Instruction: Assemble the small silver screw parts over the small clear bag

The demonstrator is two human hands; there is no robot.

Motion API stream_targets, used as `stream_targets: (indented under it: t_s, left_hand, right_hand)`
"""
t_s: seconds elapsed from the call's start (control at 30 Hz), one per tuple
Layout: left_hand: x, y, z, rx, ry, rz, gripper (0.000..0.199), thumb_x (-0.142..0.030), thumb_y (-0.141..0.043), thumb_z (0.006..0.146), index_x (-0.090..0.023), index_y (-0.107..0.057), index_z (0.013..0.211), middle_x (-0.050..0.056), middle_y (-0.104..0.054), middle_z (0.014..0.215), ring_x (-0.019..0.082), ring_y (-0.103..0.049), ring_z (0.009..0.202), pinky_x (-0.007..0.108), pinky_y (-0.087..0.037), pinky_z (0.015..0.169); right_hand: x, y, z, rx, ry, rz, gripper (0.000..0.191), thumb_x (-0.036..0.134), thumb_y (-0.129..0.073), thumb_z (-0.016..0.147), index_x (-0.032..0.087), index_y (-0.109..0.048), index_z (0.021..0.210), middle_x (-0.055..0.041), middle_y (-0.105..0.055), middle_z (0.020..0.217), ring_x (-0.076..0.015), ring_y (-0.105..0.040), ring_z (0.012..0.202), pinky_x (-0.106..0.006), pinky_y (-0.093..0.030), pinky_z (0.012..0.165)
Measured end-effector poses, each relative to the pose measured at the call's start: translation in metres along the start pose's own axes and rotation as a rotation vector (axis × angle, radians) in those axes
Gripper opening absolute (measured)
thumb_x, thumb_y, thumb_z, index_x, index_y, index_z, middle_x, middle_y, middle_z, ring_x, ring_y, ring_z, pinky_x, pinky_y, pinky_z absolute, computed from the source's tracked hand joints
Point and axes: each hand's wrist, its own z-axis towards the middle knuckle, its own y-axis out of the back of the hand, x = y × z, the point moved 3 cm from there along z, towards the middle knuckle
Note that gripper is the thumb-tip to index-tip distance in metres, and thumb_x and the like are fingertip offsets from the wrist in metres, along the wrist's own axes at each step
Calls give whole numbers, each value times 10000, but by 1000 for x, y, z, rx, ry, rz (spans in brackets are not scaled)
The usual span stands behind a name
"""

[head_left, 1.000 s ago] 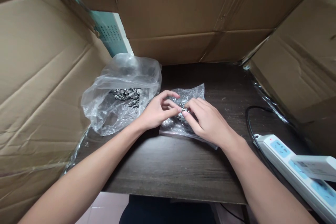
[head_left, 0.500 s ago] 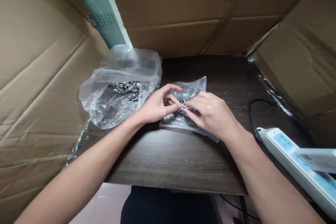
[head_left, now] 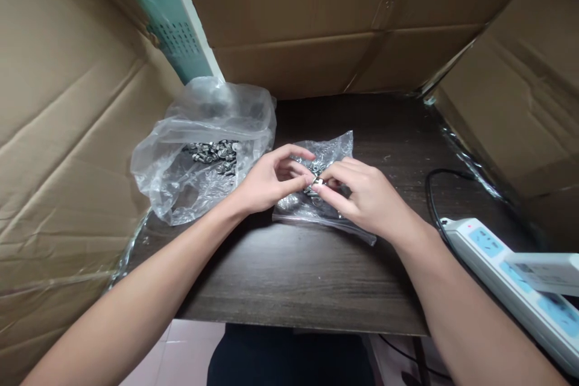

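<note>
A small shiny metal fastener point(head_left: 319, 181) is pinched between the thumb and index finger of my right hand point(head_left: 362, 193). My left hand point(head_left: 274, 178) faces it, its index finger arched above and its thumb pressed toward another finger against the same fastener. Its exact shape is too small to make out. Both hands are over a clear zip bag point(head_left: 312, 211) lying on the table, with several small metal pieces point(head_left: 316, 167) on it or in it; which, I cannot tell.
Left of my hands, a large clear plastic bag point(head_left: 169, 139) lies open with a heap of metal fasteners point(head_left: 212, 152) inside. A white power strip point(head_left: 465, 230) and black cable point(head_left: 429, 193) are at the right. Cardboard walls point(head_left: 307, 66) surround the dark wooden table point(head_left: 289, 277).
My right fingertips have shifted slightly, and the fastener between the hands now shows more clearly. My left hand keeps nearly the same pose. The whole view has moved slightly.
</note>
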Motion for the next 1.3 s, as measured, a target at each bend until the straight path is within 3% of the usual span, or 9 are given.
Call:
stream_targets:
  t_s: [0.13, 0.23, 0.4, 0.53, 0.83, 1.0, 1.3]
  left_hand:
    - [-5, -5, 0, -61, -79, -43, 328, -216, -770, 847, -148, -605, 1122, 57, -748, 931, 146, -729, 843, 244, -584, 781]
    - [-3, -7, 0, -123, -132, -28, 290, -214, -770, 848, -149, -603, 1076, 58, -741, 941, 147, -729, 865, 249, -587, 807]
    - [2, -7, 0, -233, -185, 47, 244, -217, -758, 854, -146, -609, 1034, 52, -720, 958, 143, -713, 901, 240, -574, 812]
    - [5, -7, -1, -279, -176, 118, 170, -242, -733, 878, -139, -641, 977, 57, -720, 966, 143, -704, 885, 250, -568, 803]
    - [1, -10, -3, -252, -231, 175, 134, -225, -747, 858, -133, -683, 931, 55, -734, 923, 140, -708, 839, 245, -583, 767]
    - [-2, -10, -4, -262, -266, 235, 123, -222, -746, 864, -135, -695, 934, 47, -739, 907, 135, -715, 823, 231, -594, 756]
    - [-3, -8, -6, -217, -330, 461, 181, -225, -724, 885, -153, -741, 1050, 64, -763, 983, 141, -721, 811, 243, -608, 736]
  right_hand:
    - [-1, -5, 2, -20, -91, 130, 430, 349, -392, 1075, 190, -472, 683, -14, -543, 664, -153, -482, 670, -317, -354, 660]
    - [-4, -8, 3, -63, -176, 166, 471, 370, -341, 1084, 191, -466, 667, -11, -522, 643, -154, -480, 652, -329, -347, 666]
    - [-5, -7, 3, -116, -252, 250, 140, 282, -490, 1009, 202, -545, 908, -13, -601, 841, -160, -544, 762, -312, -397, 707]
    - [-6, -12, 3, -94, -244, 245, 91, 269, -506, 991, 205, -522, 928, -19, -605, 878, -165, -549, 786, -312, -406, 722]
    - [-8, -15, 4, -59, -253, 192, 255, 292, -439, 1015, 203, -463, 777, -26, -556, 784, -191, -513, 790, -345, -376, 745]
    - [-6, -17, 6, -85, -180, 212, 181, 255, -428, 1014, 203, -507, 860, -36, -588, 847, -197, -531, 834, -345, -384, 775]
    - [-9, -18, 5, -137, -207, 192, 158, 245, -441, 976, 207, -510, 839, -36, -585, 810, -195, -531, 787, -339, -391, 741]
